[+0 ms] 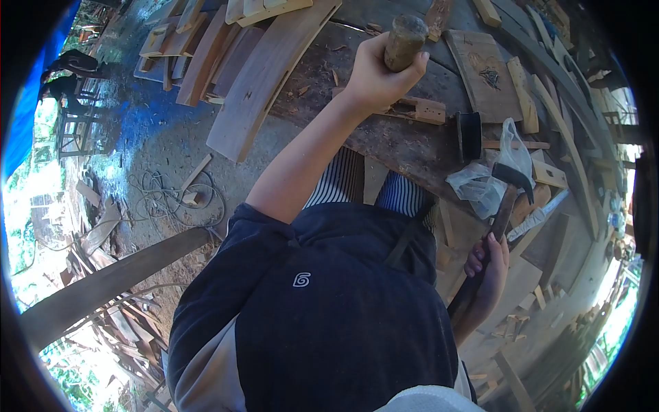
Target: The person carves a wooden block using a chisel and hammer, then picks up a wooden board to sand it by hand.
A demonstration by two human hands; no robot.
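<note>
My left hand is wrapped round the thick wooden handle of a chisel above the workbench. The handle's worn, battered end points up towards me, and its blade is hidden. Just below that hand lies a wooden piece with slots and small holes cut in it, partly covered by the hand. Down at my right side, my right hand grips a hammer by its handle. The dark, curved hammer head overlaps a clear plastic bag in view.
A board bears a small pile of dark nails. Near it stands a dark, block-like object. Long planks lie at the left, with a tangled cord on the floor. Wood offcuts are scattered on both sides.
</note>
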